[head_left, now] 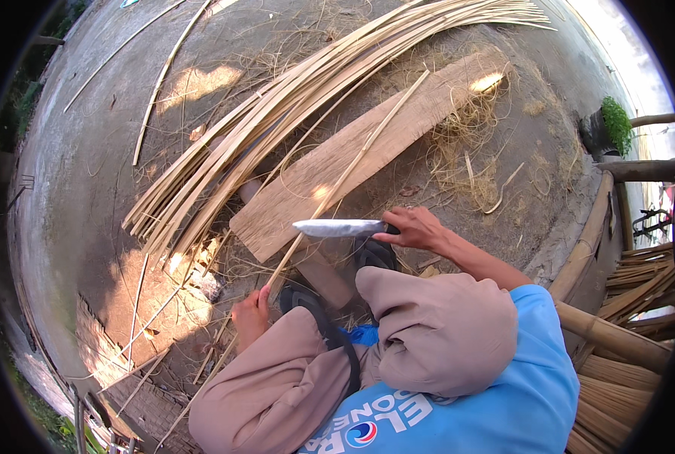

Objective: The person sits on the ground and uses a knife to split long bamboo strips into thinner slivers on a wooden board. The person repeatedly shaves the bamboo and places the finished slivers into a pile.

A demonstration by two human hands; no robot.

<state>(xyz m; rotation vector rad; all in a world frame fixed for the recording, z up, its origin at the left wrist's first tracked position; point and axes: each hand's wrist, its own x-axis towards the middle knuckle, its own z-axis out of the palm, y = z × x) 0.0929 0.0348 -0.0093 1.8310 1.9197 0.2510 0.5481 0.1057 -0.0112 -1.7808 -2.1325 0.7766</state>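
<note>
My right hand (415, 227) is closed round the dark handle of a knife (341, 228). Its broad pale blade points left and crosses above a long thin bamboo strip (353, 163); whether the two touch I cannot tell. Beside my left knee, my left hand (251, 314) pinches that same strip, which runs from the lower left up along a wooden plank (383, 132). The plank lies slanted in front of my feet, its near end beside the knife tip.
A large bundle of split bamboo strips (277, 106) lies beyond the plank. Curly shavings (466, 136) gather at the plank's right. Loose strips lie on the ground at far left. Bamboo poles (610, 337) and more bundled strips (617, 393) stand at my right, with a potted plant (616, 125) farther off.
</note>
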